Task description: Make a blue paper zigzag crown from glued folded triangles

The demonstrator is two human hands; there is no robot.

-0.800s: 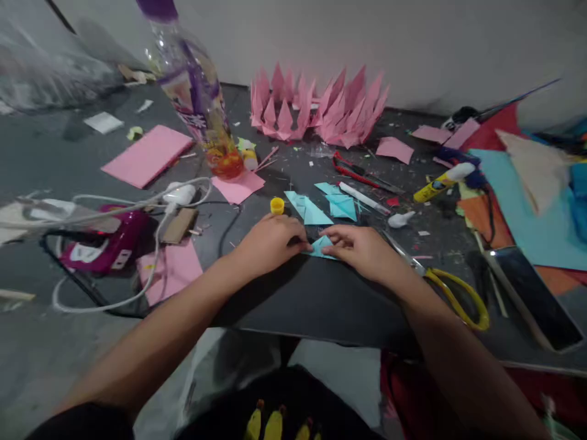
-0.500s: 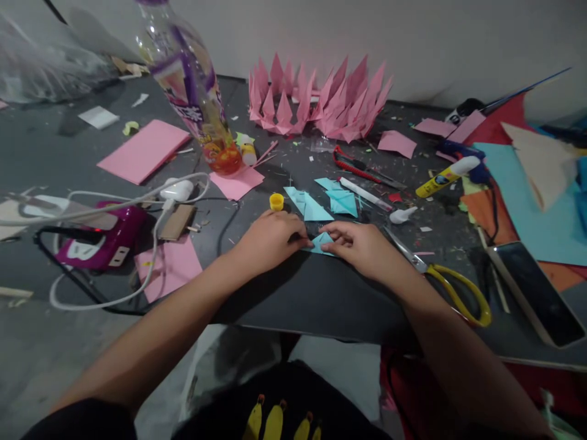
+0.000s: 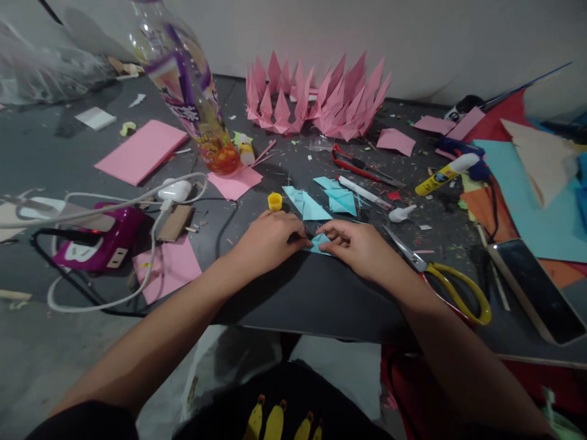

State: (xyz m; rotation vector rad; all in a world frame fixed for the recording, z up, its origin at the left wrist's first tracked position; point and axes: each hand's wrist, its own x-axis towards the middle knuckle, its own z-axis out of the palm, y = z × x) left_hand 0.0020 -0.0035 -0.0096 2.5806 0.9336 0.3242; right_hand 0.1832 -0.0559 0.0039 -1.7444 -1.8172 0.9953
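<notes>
Between my hands, low on the dark table, is a small folded piece of light blue paper [image 3: 320, 245]. My left hand [image 3: 274, 238] pinches its left end, thumb and fingers together. On its right side, my right hand [image 3: 355, 244] grips the paper between thumb and forefinger, hiding part of it. Just beyond lie more folded blue paper pieces [image 3: 306, 205], and another folded blue piece [image 3: 340, 200] to their right. A yellow cap [image 3: 274, 201] stands right behind my left hand.
Scissors [image 3: 452, 287] and a phone [image 3: 539, 290] lie to the right, near a glue stick [image 3: 447, 174]. A red utility knife [image 3: 355, 164] and pink paper crowns [image 3: 316, 107] are behind. At left stand a tilted-looking bottle [image 3: 192, 104] and a purple power strip [image 3: 98, 244] with cables.
Both hands keep their hold on the folded blue paper; its raised point looks slightly lower. The whole view has shifted a little.
</notes>
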